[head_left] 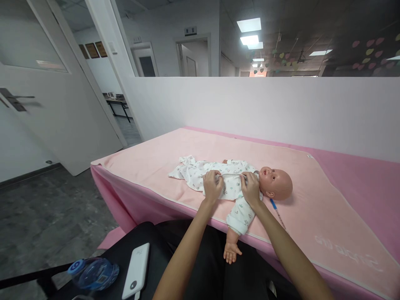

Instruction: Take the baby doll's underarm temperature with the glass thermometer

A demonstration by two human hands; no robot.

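Observation:
A baby doll [276, 183] lies on its back on the pink blanket, head to the right, dressed in a white printed baby gown [193, 173]. My left hand [213, 183] pinches the gown's front edge near the doll's waist. At the chest, just below the neck, my right hand [250, 183] pinches the same edge. Between the two hands the cloth edge runs in a nearly straight line. One sleeved doll arm [240, 216] hangs over the table's near side, its palm showing. Beside the head lies a thin stick with a blue end [273, 204], partly hidden by my right forearm.
The pink blanket [328, 216] covers a table with a darker pink cloth [375, 179]. A low white partition [265, 108] stands behind. On a black seat at lower left are a water bottle [96, 273] and a white power bank [136, 268]. A door [68, 104] stands at left.

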